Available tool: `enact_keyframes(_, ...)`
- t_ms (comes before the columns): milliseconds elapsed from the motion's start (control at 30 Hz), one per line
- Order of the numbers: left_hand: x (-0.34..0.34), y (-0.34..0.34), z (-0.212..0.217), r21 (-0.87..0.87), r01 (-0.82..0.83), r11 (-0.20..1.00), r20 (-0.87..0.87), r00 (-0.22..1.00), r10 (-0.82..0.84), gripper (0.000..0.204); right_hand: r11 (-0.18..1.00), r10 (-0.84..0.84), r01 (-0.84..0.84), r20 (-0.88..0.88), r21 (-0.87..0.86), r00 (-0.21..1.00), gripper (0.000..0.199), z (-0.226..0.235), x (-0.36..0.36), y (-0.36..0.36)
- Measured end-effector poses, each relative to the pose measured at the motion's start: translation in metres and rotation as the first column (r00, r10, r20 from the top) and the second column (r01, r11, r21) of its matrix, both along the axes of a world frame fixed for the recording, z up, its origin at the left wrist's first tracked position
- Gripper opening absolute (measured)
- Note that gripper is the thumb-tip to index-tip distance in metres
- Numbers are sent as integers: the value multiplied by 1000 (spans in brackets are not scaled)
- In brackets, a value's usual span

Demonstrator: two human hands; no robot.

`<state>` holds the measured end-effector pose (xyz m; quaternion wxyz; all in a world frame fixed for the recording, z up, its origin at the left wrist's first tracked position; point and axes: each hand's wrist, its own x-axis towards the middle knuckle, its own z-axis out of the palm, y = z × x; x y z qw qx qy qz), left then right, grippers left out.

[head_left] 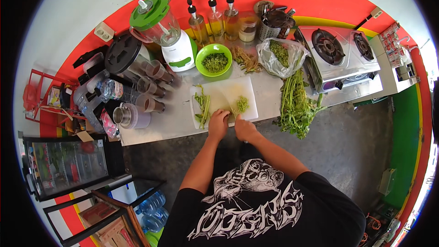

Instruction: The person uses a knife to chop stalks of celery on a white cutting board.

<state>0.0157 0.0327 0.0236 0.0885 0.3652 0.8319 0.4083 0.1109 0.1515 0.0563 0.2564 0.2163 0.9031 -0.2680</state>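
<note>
Knife work at the white cutting board [240, 86].
The right hand [246, 130] grips a knife [232, 109] at the board's near edge; the left hand [219, 123] curls beside the blade, its hold hidden. Chopped green stems [242, 104] lie on the board's right, leafy stalks [205, 109] on its left.

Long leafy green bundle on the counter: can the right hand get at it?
Likely yes: nothing stands between the right hand and the long leafy green bundle. That hand appears to grip a pale-bladed knife, though, which may need putting down first.
</note>
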Motion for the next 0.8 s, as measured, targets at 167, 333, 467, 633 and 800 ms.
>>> enact_keyframes(167, -1, 1, 2, -27, -7, 1000, 65, 998, 8, 17, 999, 14, -14, 3, -28, 1000, 46, 10, -5, 11)
enact_keyframes(333, 0, 3, -1, 8, -43, 999, 102, 994, 42, 17, 999, -38, 37, -84, -20, 996, 37, -4, 7, -2)
enact_keyframes(467, -2, 1, 1, -19, -27, 999, 139, 990, 30, 16, 998, -32, 32, 1, -53, 999, 41, 1, -7, 7)
enact_keyframes(633, -4, -3, -2, -21, -21, 1000, 96, 995, 23, 15, 1000, -6, 6, 85, -4, 996, 40, 10, -3, -4)
enact_keyframes(800, -10, -3, -1, 42, 8, 999, 139, 990, -13, 11, 996, -81, 81, 21, -28, 997, 42, 6, -9, -3)
